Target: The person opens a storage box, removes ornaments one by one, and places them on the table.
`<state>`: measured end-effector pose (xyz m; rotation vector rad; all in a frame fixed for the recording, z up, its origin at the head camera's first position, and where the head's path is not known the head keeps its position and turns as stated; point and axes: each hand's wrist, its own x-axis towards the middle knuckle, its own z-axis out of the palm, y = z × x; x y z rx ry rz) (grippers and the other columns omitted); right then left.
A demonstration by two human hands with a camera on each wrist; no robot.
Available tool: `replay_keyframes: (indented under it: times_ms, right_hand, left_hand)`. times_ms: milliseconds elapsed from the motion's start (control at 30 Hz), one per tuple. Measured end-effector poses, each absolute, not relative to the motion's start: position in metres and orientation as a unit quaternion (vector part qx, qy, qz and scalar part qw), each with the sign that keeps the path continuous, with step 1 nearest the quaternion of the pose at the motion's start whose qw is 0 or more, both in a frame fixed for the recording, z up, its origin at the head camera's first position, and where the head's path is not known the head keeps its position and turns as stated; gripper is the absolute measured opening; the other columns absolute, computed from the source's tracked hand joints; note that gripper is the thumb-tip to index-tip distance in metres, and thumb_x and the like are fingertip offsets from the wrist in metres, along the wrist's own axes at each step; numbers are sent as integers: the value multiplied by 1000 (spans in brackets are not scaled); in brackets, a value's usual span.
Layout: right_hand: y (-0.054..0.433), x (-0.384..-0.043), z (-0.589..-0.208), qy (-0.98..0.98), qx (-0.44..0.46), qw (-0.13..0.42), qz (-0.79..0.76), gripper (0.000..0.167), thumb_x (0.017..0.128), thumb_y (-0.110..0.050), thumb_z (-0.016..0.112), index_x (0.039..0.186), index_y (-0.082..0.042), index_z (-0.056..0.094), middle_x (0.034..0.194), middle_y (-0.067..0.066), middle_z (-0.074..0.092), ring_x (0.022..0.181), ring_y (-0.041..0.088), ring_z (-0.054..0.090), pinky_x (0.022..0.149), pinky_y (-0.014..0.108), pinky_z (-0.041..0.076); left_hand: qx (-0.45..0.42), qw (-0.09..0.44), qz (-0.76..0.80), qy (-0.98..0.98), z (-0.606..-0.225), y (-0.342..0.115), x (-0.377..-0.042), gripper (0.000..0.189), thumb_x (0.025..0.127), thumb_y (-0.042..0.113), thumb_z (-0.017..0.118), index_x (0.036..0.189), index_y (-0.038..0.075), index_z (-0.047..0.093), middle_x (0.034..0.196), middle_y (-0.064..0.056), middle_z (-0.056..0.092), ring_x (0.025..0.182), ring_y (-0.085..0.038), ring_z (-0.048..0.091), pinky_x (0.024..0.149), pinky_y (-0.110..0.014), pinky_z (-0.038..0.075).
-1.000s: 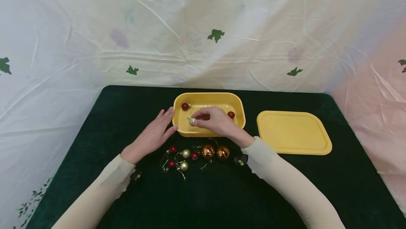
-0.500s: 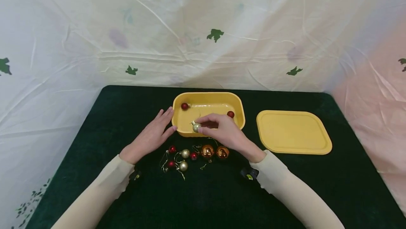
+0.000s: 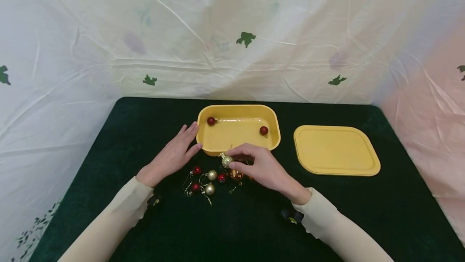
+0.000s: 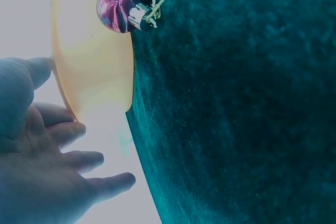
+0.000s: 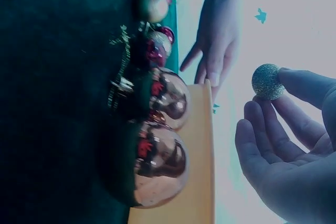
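Thumb and fingers of my right hand (image 3: 264, 170) pinch a glittery gold Christmas bauble (image 3: 227, 160) just in front of the yellow box (image 3: 232, 139). The right wrist view shows that glitter bauble (image 5: 268, 81) held at the fingertips, raised above the others. My left hand (image 3: 170, 152) rests with straight fingers against the box's left side. Inside the box lie two dark red baubles: one red bauble (image 3: 211, 121) at back left, another red bauble (image 3: 263, 131) at right. A shiny copper bauble (image 3: 237, 174) sits partly behind my right hand, which mostly hides a second copper one.
Before the box lie small baubles with strings: a red bauble (image 3: 195, 187), a gold bauble (image 3: 209, 189), a glittery gold bauble (image 3: 212, 175) and more reds. A yellow lid (image 3: 336, 149) lies flat at right on the dark green tablecloth (image 3: 225, 229). A pale curtain (image 3: 290, 68) hangs behind.
My right hand has moved from inside the box toward me, over its front rim, still pinching the glittery gold bauble. The right-hand red bauble is uncovered. My left hand has stayed in place.
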<state>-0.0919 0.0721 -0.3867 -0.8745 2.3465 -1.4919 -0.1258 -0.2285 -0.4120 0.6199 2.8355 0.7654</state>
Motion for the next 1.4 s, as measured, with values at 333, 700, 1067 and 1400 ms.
replay_keyframes:
  times_ms: [333, 700, 1067, 1400]
  right_hand:
    - [73, -73, -401, 811, -330, 94, -474, 27, 100, -26, 71, 126, -21, 71, 120, -11, 69, 106, 19, 66, 92, 45, 56]
    - [71, -65, -412, 818, -350, 115, -441, 29, 97, -19, 74, 126, -21, 72, 122, -11, 68, 112, 12, 65, 95, 41, 56]
    - [68, -63, -419, 832, -388, 102, -384, 30, 96, -19, 75, 126, -19, 71, 120, -9, 68, 107, 10, 67, 92, 34, 55]
    - [62, -59, -425, 850, -413, 86, -315, 27, 95, -20, 77, 122, -17, 73, 120, -4, 69, 109, 4, 64, 92, 27, 55]
  left_hand:
    - [196, 70, 247, 946, -413, -228, -126, 71, 110, 41, 48, 165, 6, 20, 172, -15, 14, 157, -41, 11, 123, -59, 19]
    - [189, 74, 244, 948, -413, -228, -127, 72, 110, 40, 49, 165, 6, 19, 172, -13, 13, 157, -40, 11, 123, -60, 20]
    - [192, 76, 243, 948, -413, -229, -129, 73, 110, 44, 47, 165, 6, 19, 172, -14, 13, 157, -41, 11, 123, -60, 19]
    - [192, 79, 250, 946, -412, -228, -129, 72, 110, 43, 47, 165, 7, 19, 173, -12, 12, 157, -40, 10, 123, -59, 19]
